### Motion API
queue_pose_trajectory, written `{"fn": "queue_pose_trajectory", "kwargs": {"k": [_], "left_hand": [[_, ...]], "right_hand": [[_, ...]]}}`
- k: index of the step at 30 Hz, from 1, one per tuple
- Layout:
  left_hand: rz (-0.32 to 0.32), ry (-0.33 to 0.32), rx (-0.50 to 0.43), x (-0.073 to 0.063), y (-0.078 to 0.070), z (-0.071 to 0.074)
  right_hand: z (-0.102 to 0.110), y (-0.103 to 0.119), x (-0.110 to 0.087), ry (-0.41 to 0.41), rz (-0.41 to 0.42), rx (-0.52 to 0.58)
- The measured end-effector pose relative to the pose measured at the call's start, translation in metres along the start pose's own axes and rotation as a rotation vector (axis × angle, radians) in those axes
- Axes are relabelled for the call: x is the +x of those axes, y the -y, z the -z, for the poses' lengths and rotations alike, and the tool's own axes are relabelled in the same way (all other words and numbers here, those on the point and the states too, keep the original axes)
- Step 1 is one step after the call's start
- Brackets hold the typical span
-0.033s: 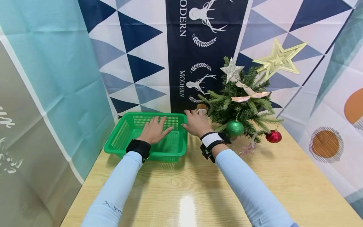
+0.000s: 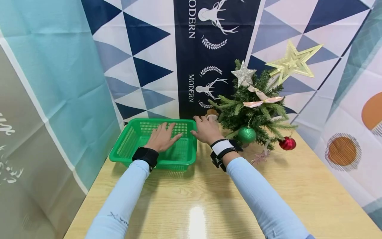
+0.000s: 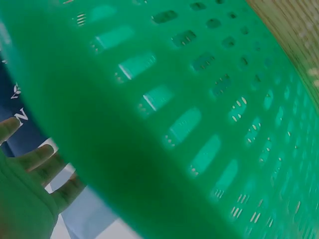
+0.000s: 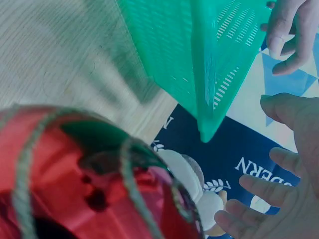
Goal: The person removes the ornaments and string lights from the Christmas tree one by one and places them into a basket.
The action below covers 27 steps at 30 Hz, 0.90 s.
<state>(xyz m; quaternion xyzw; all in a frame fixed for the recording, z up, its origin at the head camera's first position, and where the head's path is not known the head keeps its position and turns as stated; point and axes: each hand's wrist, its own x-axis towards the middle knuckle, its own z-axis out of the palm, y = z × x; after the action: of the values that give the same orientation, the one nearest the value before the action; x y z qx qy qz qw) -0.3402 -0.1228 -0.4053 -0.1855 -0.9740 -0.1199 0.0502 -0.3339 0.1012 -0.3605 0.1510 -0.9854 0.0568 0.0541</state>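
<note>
In the head view, your left hand (image 2: 161, 137) is held palm down over the green basket (image 2: 173, 162), fingers spread and thumb out to the side, gripping nothing. The basket sits on the table (image 2: 167, 205), left of the little tree (image 2: 238, 114). Your right hand (image 2: 208, 130) hovers just beside the basket's right end, fingers loosely bent and apart, with a brown-and-white thing (image 2: 212, 114) partly hidden behind it. Both your forearms reach forward in pale blue sleeves (image 2: 122, 202).

Your left wrist view shows what the head view hides: the basket's slotted outer wall up close, with your fingers fanned out past its rim (the near part is blurred). You cannot tell from it whether that hand touches the basket.

Your right wrist view adds a shiny red ball (image 4: 99, 174), large in the foreground (whether it is the one hanging on the tree, you cannot tell). It also shows your right palm, its fingers bare and a gap between them and the basket.
</note>
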Motion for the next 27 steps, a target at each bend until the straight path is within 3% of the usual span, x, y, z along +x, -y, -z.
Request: {"fn": "queue_pose_trajectory", "kwargs": {"k": [4, 8, 12, 15, 18, 22, 24, 27], "left_hand": [[-0.034, -0.081, -0.025, -0.007, 0.010, 0.008], [-0.056, -0.246, -0.052, -0.034, 0.038, 0.034], [0.031, -0.403, -0.032, -0.072, 0.079, 0.054], [0.151, -0.451, -0.042, -0.102, 0.108, 0.059], [0.247, -0.416, -0.092, -0.130, 0.129, 0.057], [0.334, -0.288, -0.212, -0.153, 0.156, 0.041], [0.379, -0.243, -0.259, -0.157, 0.176, 0.022], [0.369, -0.232, -0.287, -0.156, 0.211, -0.015]], "right_hand": [[0.006, 0.006, -0.006, -0.038, 0.038, 0.029], [0.024, 0.013, -0.026, -0.136, 0.161, 0.117], [0.051, 0.003, -0.057, -0.251, 0.258, 0.261], [0.070, -0.015, -0.083, -0.352, 0.274, 0.367], [0.086, -0.040, -0.105, -0.468, 0.248, 0.396], [0.098, -0.072, -0.130, -0.562, 0.163, 0.359], [0.099, -0.082, -0.140, -0.562, 0.130, 0.337], [0.095, -0.088, -0.154, -0.521, 0.116, 0.307]]}}
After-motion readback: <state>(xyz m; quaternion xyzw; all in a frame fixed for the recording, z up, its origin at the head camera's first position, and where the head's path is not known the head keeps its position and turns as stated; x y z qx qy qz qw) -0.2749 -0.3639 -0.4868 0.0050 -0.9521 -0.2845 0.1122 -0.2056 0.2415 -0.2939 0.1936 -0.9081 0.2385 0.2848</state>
